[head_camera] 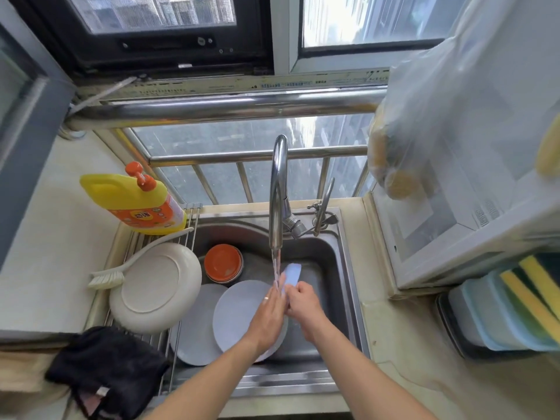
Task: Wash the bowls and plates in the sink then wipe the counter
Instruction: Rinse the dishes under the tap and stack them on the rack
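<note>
Rinsing a pale plate edge-on under the running tap, over the sink's middle.

On the rack across the sink's left edge lies a cream plate [156,287] upside down (already washed, by the look of it); an orange bowl [223,263] sits at the sink's [330,253] back, two grey plates [239,313] along its front. The left hand [268,312] lies flat, fingers straight, against the pale plate [291,275]; the right hand [303,301] grips the plate's lower rim, fingers curled. The plate rises just above both hands into the water stream [276,265]. Turning it slowly should let water reach both faces.
</note>
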